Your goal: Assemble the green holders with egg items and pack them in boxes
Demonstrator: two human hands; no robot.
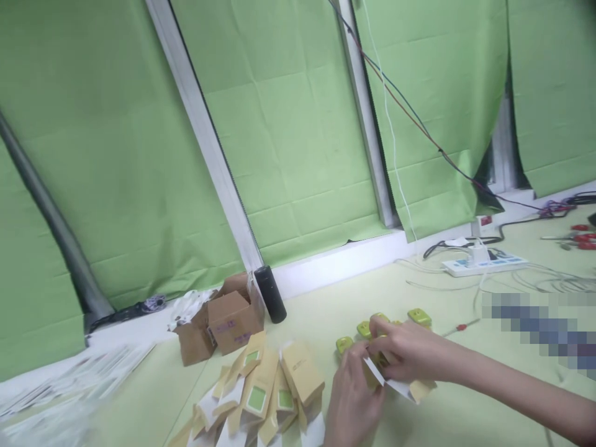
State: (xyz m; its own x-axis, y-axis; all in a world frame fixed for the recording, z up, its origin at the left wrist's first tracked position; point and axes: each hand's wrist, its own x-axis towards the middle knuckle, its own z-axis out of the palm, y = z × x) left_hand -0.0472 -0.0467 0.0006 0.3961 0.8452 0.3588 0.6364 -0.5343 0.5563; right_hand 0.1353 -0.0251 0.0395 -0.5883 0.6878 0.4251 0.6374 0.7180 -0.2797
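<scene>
Low in the head view, my left hand and my right hand are close together with fingers bent round a small tan carton whose white inner flaps stick out. A yellow-green patch shows between the fingers; whether it lies in the carton or behind it I cannot tell. Just beyond my hands are several small yellow-green gadgets, some partly covered by my right hand. Left of my left hand lies a pile of similar tan cartons with green label squares and open flaps.
An open brown cardboard box and a black cylinder stand at the back. A power strip with loose cables is back right, near red-handled tools. White sheets lie left; a screwdriver-like tool lies right.
</scene>
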